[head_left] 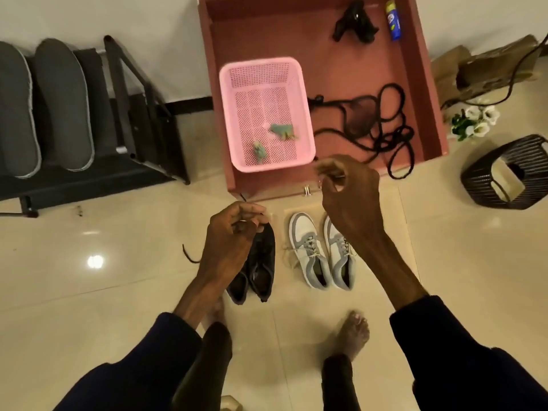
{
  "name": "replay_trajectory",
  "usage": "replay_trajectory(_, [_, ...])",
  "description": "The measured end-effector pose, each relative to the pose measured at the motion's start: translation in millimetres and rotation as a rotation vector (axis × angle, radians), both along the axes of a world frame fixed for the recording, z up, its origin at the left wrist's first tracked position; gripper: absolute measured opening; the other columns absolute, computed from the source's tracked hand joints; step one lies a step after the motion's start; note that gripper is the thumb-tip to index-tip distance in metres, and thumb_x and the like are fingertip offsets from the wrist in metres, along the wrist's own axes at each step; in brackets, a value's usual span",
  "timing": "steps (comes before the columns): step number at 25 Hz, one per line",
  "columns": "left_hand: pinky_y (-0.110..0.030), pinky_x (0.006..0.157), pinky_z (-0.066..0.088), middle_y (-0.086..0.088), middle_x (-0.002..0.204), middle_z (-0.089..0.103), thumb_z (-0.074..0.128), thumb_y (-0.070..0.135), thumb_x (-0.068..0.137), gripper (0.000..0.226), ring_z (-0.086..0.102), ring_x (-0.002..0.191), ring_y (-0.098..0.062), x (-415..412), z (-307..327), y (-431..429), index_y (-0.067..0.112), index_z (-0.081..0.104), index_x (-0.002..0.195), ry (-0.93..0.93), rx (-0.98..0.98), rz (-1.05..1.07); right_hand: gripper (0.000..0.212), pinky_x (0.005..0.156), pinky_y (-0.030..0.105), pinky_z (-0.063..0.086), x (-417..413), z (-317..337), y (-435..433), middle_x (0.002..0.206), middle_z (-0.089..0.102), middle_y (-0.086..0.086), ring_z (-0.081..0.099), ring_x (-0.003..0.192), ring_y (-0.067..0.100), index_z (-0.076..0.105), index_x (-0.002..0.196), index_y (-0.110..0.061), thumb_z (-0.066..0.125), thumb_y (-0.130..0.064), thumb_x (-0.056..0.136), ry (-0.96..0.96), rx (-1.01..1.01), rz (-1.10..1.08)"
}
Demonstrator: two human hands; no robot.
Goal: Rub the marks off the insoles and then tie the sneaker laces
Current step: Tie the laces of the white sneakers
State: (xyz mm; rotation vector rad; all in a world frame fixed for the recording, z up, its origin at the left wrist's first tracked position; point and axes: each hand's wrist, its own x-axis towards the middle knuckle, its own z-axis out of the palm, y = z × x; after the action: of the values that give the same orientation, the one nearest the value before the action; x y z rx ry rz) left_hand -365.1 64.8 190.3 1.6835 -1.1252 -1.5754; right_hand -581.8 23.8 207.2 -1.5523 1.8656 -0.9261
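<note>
A pair of black sneakers (261, 268) stands on the tiled floor, with a grey-and-white pair (323, 253) to their right whose laces hang loose. My left hand (234, 235) hovers over the black pair's toes, fingers curled round a thin black lace (189, 258) whose end trails out to the left. My right hand (347, 188) is raised over the front edge of the drawer, thumb and fingers curled into a ring. It is blurred, so whether it pinches anything is unclear. Two grey insoles (63, 105) lean on a black shoe rack (142, 120) at the left.
An open reddish drawer (427, 99) lies on the floor holding a pink basket (302, 93) with two green scraps, tangled black cords (385, 129), a black object and a blue tube (393, 22). A dark wicker stool (480, 176) and white flowers (474, 120) sit right. My bare feet are below the shoes.
</note>
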Motion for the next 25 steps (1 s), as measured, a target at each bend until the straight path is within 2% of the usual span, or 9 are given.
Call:
replay_trajectory(3, [-0.029, 0.088, 0.058, -0.01, 0.097, 0.077, 0.06, -0.007, 0.096, 0.018, 0.074, 0.093, -0.022, -39, -23, 38, 0.004, 0.07, 0.107, 0.002, 0.024, 0.022, 0.025, 0.076, 0.012, 0.051, -45, -34, 57, 0.088, 0.075, -0.005, 0.07, 0.081, 0.005, 0.076, 0.098, -0.009, 0.062, 0.009, 0.087, -0.095, 0.135, -0.038])
replay_trajectory(6, [-0.026, 0.081, 0.058, -0.013, 0.095, 0.076, 0.06, -0.011, 0.094, 0.02, 0.073, 0.088, -0.021, -94, -65, 89, 0.003, 0.07, 0.105, -0.036, 0.043, 0.005, 0.028, 0.076, 0.022, 0.057, -101, -92, 117, 0.083, 0.074, -0.011, 0.07, 0.079, 0.003, 0.077, 0.091, -0.014, 0.061, 0.009, 0.085, -0.071, 0.302, -0.024])
replay_trajectory(10, [-0.037, 0.084, 0.057, -0.005, 0.094, 0.077, 0.067, 0.007, 0.084, 0.02, 0.073, 0.088, -0.023, -152, -132, 130, 0.022, 0.073, 0.095, -0.072, 0.053, 0.008, 0.034, 0.078, 0.031, 0.06, -158, -167, 170, 0.083, 0.075, -0.002, 0.07, 0.078, 0.007, 0.078, 0.094, -0.008, 0.056, 0.015, 0.081, -0.061, 0.443, 0.055])
replay_trajectory(12, [-0.035, 0.086, 0.057, -0.005, 0.095, 0.077, 0.066, 0.001, 0.088, 0.023, 0.074, 0.09, -0.021, -175, -167, 146, 0.021, 0.073, 0.095, -0.067, 0.062, -0.006, 0.037, 0.078, 0.033, 0.061, -179, -199, 191, 0.086, 0.076, 0.002, 0.071, 0.078, 0.011, 0.078, 0.094, -0.007, 0.054, 0.015, 0.077, -0.028, 0.497, 0.077])
replay_trajectory(15, [-0.023, 0.087, 0.054, 0.001, 0.095, 0.077, 0.063, -0.006, 0.09, 0.028, 0.073, 0.093, -0.012, -217, -224, 170, 0.018, 0.076, 0.095, -0.113, 0.03, -0.104, 0.038, 0.076, 0.036, 0.062, -210, -260, 225, 0.086, 0.076, 0.007, 0.072, 0.078, 0.019, 0.077, 0.094, -0.005, 0.057, 0.017, 0.071, 0.001, 0.567, 0.04])
replay_trajectory(18, [-0.025, 0.087, 0.057, -0.002, 0.098, 0.078, 0.057, -0.011, 0.087, 0.032, 0.07, 0.092, -0.01, -243, -264, 171, 0.01, 0.079, 0.098, -0.184, 0.007, -0.148, 0.032, 0.074, 0.032, 0.06, -224, -297, 233, 0.09, 0.075, 0.007, 0.071, 0.081, 0.019, 0.075, 0.098, -0.005, 0.064, 0.013, 0.075, 0.035, 0.588, 0.023])
replay_trajectory(21, [-0.027, 0.092, 0.056, -0.004, 0.113, 0.075, 0.055, -0.011, 0.088, 0.038, 0.068, 0.105, -0.016, -267, -293, 155, 0.01, 0.076, 0.111, -0.263, -0.038, -0.239, 0.036, 0.085, 0.036, 0.059, -227, -328, 220, 0.113, 0.073, 0.01, 0.07, 0.098, 0.024, 0.072, 0.114, -0.005, 0.067, 0.009, 0.081, 0.021, 0.574, -0.009])
replay_trajectory(23, [-0.028, 0.103, 0.05, -0.004, 0.129, 0.068, 0.054, -0.011, 0.09, 0.043, 0.061, 0.121, -0.02, -279, -315, 145, 0.011, 0.071, 0.123, -0.296, -0.078, -0.337, 0.046, 0.096, 0.039, 0.056, -225, -347, 211, 0.129, 0.067, 0.011, 0.065, 0.113, 0.026, 0.065, 0.128, -0.006, 0.07, 0.007, 0.084, 0.009, 0.607, 0.0])
replay_trajectory(25, [-0.034, 0.115, 0.042, -0.004, 0.144, 0.058, 0.052, -0.006, 0.093, 0.047, 0.051, 0.136, -0.022, -282, -335, 132, 0.014, 0.064, 0.134, -0.301, -0.073, -0.477, 0.046, 0.099, 0.041, 0.054, -221, -364, 205, 0.132, 0.065, 0.012, 0.062, 0.118, 0.03, 0.063, 0.13, -0.006, 0.071, 0.003, 0.086, 0.033, 0.639, 0.038])
